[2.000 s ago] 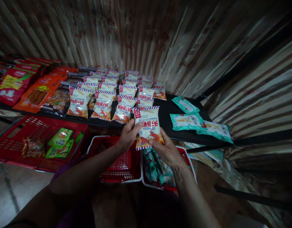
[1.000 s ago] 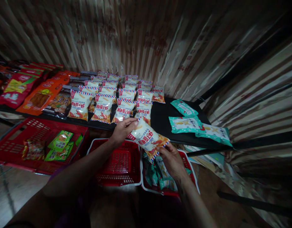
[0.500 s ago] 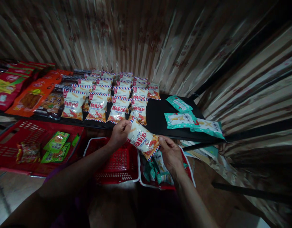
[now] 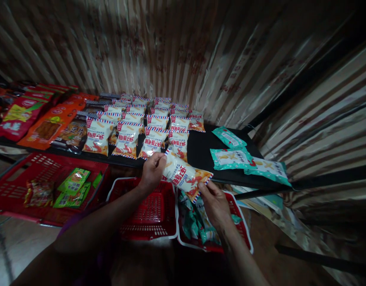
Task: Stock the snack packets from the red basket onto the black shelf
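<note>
A white and orange snack bag [image 4: 184,174] with striped ends hangs tilted between my two hands, in front of the shelf edge. My left hand [image 4: 153,169] pinches its upper left corner. At its lower right end, my right hand [image 4: 214,198] grips the edge with thumb and fingers. Behind it, several matching bags [image 4: 126,139] stand in rows on the black shelf [image 4: 197,153]. Three teal and white bags [image 4: 230,159] lie flat at the shelf's right part.
Below the shelf are a red basket [image 4: 147,234] in the middle, another [image 4: 251,242] with teal bags, and a larger one [image 4: 10,190] with green packets [image 4: 74,180]. Orange bags [image 4: 52,123] and red bags [image 4: 20,113] lie at left. Black rack bars cross the right side.
The view has shifted, so the shelf and baskets appear slightly lower and further right. The held bag has turned a little flatter, still between both hands.
</note>
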Available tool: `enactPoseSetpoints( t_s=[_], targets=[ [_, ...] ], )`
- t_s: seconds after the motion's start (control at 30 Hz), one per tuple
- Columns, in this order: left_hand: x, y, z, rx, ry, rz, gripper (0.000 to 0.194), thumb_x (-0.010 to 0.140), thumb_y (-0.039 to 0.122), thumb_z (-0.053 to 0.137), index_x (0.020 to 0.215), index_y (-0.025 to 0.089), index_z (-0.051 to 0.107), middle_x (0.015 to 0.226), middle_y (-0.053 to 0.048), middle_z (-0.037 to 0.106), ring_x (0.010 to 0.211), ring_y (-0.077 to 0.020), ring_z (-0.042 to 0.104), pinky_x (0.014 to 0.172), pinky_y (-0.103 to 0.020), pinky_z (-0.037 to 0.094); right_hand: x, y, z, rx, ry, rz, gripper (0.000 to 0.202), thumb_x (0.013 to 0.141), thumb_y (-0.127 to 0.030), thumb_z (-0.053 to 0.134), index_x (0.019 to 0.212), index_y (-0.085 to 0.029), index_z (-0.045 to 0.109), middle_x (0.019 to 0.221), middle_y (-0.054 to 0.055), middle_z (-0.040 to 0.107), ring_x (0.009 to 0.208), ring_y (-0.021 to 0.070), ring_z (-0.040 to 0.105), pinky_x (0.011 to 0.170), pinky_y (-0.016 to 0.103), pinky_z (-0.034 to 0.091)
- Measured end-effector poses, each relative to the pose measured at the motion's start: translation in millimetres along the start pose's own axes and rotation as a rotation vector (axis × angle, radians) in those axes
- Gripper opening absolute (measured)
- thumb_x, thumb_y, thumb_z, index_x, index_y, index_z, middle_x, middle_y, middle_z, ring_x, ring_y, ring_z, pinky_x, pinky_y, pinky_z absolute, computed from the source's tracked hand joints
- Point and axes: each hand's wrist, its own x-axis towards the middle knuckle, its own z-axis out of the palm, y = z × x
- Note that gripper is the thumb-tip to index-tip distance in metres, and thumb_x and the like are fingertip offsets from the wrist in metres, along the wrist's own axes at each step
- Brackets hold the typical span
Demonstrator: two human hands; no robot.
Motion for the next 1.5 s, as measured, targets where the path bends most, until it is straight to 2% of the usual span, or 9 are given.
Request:
enactPoseSetpoints(
  t_s=[0.17, 0.3, 0.4, 0.53, 0.73, 0.93, 1.07, 1.2, 1.5],
  targets=[
    [-2, 9, -0.2, -0.116, 0.058, 0.019, 0.024, 0.07, 0.036, 0.066, 0.083, 0.018, 0.056, 0.079, -0.001, 0.065, 0.074, -0.0145, 0.061, 0.07, -0.026, 0.047, 7, -8, 7, 0.02, 0.225, -0.086, 0.034, 0.061, -0.042, 0.078, 0.087, -0.021, 0.073, 0.084, 0.003, 0.072, 0.08, 0.0222, 0.064, 0.071, 0.035, 0.051],
    [-4, 13, -1.6, -0.185, 0.041, -0.036, 0.029, 0.073, 0.04, 0.066, 0.09, 0.017, 0.057, 0.088, -0.005, 0.065, 0.083, -0.0176, 0.062, 0.077, -0.031, 0.049, 2, -23, 16, -0.263, 0.306, -0.356, 0.022, 0.072, -0.042, 0.069, 0.08, -0.022, 0.073, 0.086, 0.003, 0.07, 0.081, 0.0212, 0.062, 0.075, 0.034, 0.05],
    [-7, 21, -1.5, -0.414, -0.15, -0.111, 0.039, 0.075, 0.047, 0.063, 0.098, 0.016, 0.059, 0.1, -0.009, 0.065, 0.093, -0.0235, 0.062, 0.076, -0.036, 0.051, -9, -31, 20, -0.555, 0.239, -0.735, 0.014, 0.081, -0.029, 0.061, 0.083, -0.025, 0.074, 0.096, 0.004, 0.066, 0.088, 0.0209, 0.06, 0.079, 0.034, 0.049],
    [-14, 37, -2.9, -0.754, -0.296, -0.163, 0.056, 0.073, 0.054, 0.063, 0.115, 0.018, 0.056, 0.121, -0.012, 0.06, 0.118, -0.0294, 0.051, 0.094, -0.042, 0.043, -20, -34, 22, -0.831, 0.018, -1.173, 0.049, 0.082, -0.008, 0.05, 0.119, -0.039, 0.06, 0.11, 0.004, 0.06, 0.101, 0.0219, 0.055, 0.082, 0.039, 0.047],
    [-16, 45, -12.4, -0.83, -0.227, -0.221, 0.063, 0.069, 0.044, 0.07, 0.123, 0.016, 0.053, 0.119, -0.013, 0.062, 0.121, -0.0318, 0.049, 0.101, -0.045, 0.037, -23, -22, 22, -1.105, -0.037, -1.366, 0.065, 0.078, -0.001, 0.05, 0.129, -0.041, 0.05, 0.121, 0.005, 0.054, 0.112, 0.0258, 0.049, 0.088, 0.044, 0.045],
    [-4, 37, -18.0, -0.831, -0.163, -0.271, 0.052, 0.067, 0.033, 0.064, 0.114, 0.011, 0.059, 0.105, -0.011, 0.068, 0.109, -0.03, 0.058, 0.096, -0.041, 0.041, -24, 4, 28, -1.025, -0.038, -1.175, 0.055, 0.08, -0.013, 0.055, 0.129, -0.038, 0.05, 0.138, 0.004, 0.043, 0.124, 0.0297, 0.041, 0.098, 0.052, 0.037],
    [-2, 36, -19.0, -0.776, -0.126, -0.272, 0.045, 0.065, 0.031, 0.063, 0.106, 0.011, 0.063, 0.095, -0.01, 0.07, 0.097, -0.0286, 0.063, 0.088, -0.04, 0.045, -21, 11, 29, -0.559, 0.058, -0.639, 0.052, 0.086, -0.033, 0.052, 0.136, -0.029, 0.041, 0.139, 0.009, 0.046, 0.125, 0.0279, 0.044, 0.1, 0.049, 0.037],
    [-6, 33, -15.6, -0.645, -0.19, -0.248, 0.039, 0.062, 0.027, 0.063, 0.098, 0.012, 0.065, 0.084, -0.008, 0.07, 0.081, -0.024, 0.065, 0.077, -0.035, 0.048, -9, 5, 31, -0.156, 0.029, -0.17, 0.049, 0.082, -0.051, 0.055, 0.125, -0.025, 0.054, 0.12, 0.01, 0.063, 0.113, 0.0249, 0.056, 0.095, 0.042, 0.043],
    [-26, 21, -4.5, -0.392, -0.436, -0.303, 0.033, 0.061, 0.025, 0.07, 0.093, 0.017, 0.063, 0.073, -0.002, 0.065, 0.063, -0.015, 0.058, 0.06, -0.025, 0.043, 1, -19, 40, -0.06, 0.023, -0.04, 0.029, 0.059, -0.043, 0.079, 0.077, -0.022, 0.073, 0.074, -0.001, 0.072, 0.065, 0.0142, 0.059, 0.06, 0.025, 0.045]
  ],
)
